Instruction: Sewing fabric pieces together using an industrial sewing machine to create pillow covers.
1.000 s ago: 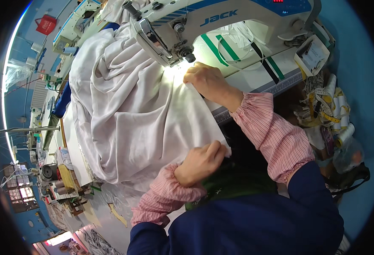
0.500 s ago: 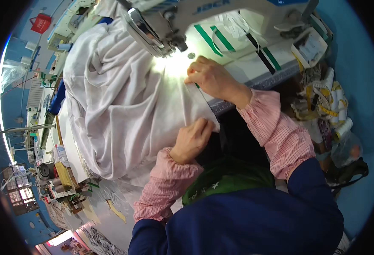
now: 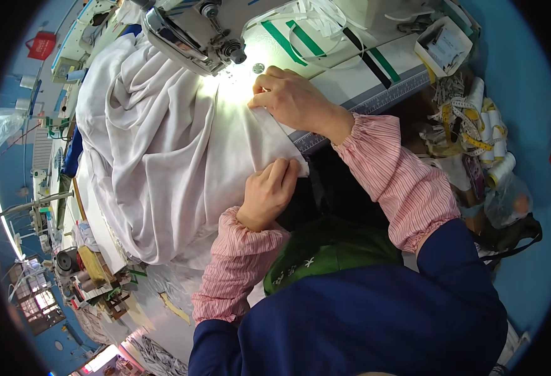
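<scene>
A large piece of white fabric (image 3: 156, 156) lies in loose folds over the sewing table, its edge running under the lit head of a sewing machine (image 3: 191, 41). Close to the needle area, my right hand (image 3: 291, 100) pinches the fabric's edge between thumb and fingers. Nearer to me, my left hand (image 3: 268, 193) is closed on the same edge by its corner, at the table's front. The part under the machine's presser foot is washed out by the lamp, so the needle cannot be made out.
Green and black tape strips (image 3: 366, 56) and a ruler strip (image 3: 382, 97) mark the table right of the machine. A white box (image 3: 443, 47) sits at the far right, above thread cones (image 3: 501, 169) and a yellow tape measure (image 3: 469, 128). More machines line the left.
The whole view has shifted slightly, moving things up and left in the picture. Both hands keep their hold on the fabric, and its position under the machine looks much the same.
</scene>
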Motion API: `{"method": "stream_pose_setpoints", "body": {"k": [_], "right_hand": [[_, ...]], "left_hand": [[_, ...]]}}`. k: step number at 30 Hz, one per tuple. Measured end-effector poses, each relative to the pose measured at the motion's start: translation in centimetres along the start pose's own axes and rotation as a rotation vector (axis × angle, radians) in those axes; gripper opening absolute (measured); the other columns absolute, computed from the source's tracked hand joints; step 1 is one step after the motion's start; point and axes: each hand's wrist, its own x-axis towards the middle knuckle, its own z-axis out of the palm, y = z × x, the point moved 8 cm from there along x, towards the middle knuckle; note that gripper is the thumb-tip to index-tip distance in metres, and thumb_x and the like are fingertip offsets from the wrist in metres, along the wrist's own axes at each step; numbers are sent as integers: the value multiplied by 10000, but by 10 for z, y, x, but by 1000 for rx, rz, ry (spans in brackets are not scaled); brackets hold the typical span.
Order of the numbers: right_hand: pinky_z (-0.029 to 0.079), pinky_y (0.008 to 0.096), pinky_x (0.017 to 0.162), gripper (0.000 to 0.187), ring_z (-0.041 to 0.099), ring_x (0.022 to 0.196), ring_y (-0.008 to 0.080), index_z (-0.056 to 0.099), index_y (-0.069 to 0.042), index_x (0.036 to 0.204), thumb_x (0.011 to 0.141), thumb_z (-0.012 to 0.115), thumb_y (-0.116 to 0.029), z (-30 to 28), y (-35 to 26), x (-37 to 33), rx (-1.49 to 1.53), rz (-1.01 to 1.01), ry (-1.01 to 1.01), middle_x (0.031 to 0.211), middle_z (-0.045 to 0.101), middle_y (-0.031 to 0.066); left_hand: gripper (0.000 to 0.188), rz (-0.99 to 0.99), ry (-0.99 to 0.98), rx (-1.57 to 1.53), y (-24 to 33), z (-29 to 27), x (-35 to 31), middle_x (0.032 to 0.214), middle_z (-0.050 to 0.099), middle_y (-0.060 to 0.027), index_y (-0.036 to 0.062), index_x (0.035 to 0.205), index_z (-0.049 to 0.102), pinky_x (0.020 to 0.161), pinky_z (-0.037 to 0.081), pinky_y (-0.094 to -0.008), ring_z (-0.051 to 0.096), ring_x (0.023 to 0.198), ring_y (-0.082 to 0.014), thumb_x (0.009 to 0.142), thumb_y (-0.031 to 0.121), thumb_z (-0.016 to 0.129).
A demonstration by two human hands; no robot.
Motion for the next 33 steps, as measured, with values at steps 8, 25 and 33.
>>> {"method": "stream_pose_setpoints", "body": {"k": [8,25,33], "right_hand": [[513,306,822,161,596,908,184,720,-134,913,798,641,-54,-1,-3,0,-16,-15,6,906,620,-3],[484,396,835,216,594,931,275,668,-77,955,739,684,-64,-33,-48,-43,264,-45,-10,972,609,66],[456,367,865,234,568,992,225,649,-70,951,720,687,-60,-35,-55,-69,126,-88,20,980,588,27]], "left_hand": [[284,9,5,36,1,-6,4,824,528,-35,20,1019,634,511,465,-280,584,672,-141,736,37,640],[259,-67,-130,-44,4,-10,-8,934,585,-58,38,1031,642,702,482,-339,602,835,-200,798,146,677],[574,-881,-172,422,-174,-63,-124,1392,461,-222,105,1347,506,1002,346,-576,427,1266,-437,907,466,572]]}}
